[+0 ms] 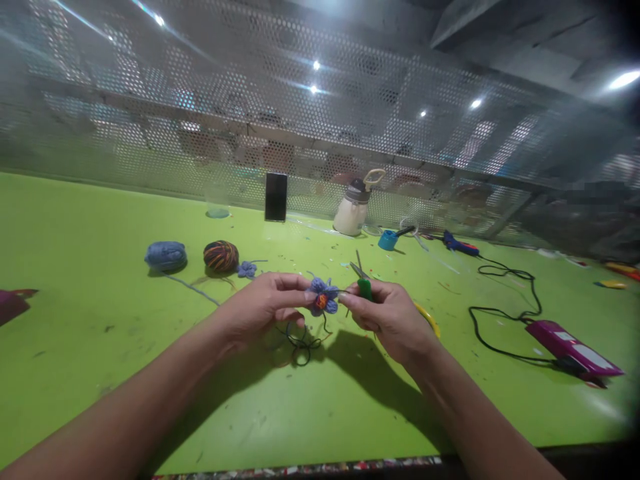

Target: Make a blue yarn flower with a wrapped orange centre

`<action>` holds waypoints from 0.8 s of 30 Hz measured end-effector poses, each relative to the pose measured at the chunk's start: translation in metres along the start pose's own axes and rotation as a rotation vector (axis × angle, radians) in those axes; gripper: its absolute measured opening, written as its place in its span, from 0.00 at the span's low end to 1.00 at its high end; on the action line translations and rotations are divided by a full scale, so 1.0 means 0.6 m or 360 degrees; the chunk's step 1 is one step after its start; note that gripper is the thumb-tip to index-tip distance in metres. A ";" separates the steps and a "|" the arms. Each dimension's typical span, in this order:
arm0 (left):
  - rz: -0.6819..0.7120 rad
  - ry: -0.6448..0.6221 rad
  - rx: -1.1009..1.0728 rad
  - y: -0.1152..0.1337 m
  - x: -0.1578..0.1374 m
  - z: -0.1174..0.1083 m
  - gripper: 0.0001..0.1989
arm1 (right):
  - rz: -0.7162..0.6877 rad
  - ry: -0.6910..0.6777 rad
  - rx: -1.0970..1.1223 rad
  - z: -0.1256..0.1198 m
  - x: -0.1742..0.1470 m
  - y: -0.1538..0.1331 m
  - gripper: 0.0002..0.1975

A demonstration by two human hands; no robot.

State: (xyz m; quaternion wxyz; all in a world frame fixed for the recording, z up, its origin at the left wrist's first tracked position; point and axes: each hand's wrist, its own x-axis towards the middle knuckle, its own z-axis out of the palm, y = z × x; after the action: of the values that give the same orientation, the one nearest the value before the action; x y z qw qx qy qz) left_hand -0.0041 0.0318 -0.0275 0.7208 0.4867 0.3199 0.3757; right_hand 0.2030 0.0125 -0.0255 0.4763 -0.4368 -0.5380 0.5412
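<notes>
My left hand [273, 300] pinches a small crocheted flower [323, 297] by its left side. The flower has blue-purple petals and an orange-red centre. Dark yarn [303, 345] hangs in loose loops beneath it. My right hand [387, 313] is closed around a green-handled crochet hook [365, 289], its thin metal shaft pointing up and away. The same hand's thumb and finger pinch a dark strand at the flower's right edge. Behind the right hand lie scissors, with one yellow handle loop [429, 320] showing; the hand covers their middle.
A blue yarn skein [166, 256], multicoloured yarn ball [221, 257] and second blue flower [247, 269] lie left. Farther back stand a phone [276, 197], bottle [352, 210] and blue tape roll [387, 240]. A glue gun [460, 244] and corded purple power strip [573, 348] lie right.
</notes>
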 end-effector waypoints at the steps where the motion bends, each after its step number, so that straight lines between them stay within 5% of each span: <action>1: -0.0004 0.0015 0.0003 -0.001 0.001 -0.001 0.06 | -0.0035 0.0014 0.0003 -0.003 0.000 0.001 0.13; 7: 0.0009 0.0133 0.0077 -0.003 0.005 0.000 0.09 | -0.0379 0.0032 -0.0366 -0.011 -0.005 -0.008 0.09; 13: 0.0038 0.0087 -0.0039 0.004 -0.001 0.010 0.06 | -0.0644 -0.0227 -0.0686 -0.008 -0.017 -0.022 0.07; 24: 0.0074 0.0056 -0.0101 0.003 -0.004 0.013 0.04 | -0.0647 -0.0546 -0.0904 -0.004 -0.024 -0.022 0.06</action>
State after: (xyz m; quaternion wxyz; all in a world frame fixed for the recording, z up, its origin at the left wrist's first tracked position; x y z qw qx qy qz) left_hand 0.0010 0.0267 -0.0229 0.7213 0.4643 0.3089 0.4108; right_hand 0.2085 -0.0018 -0.0129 0.3370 -0.3389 -0.8139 0.3303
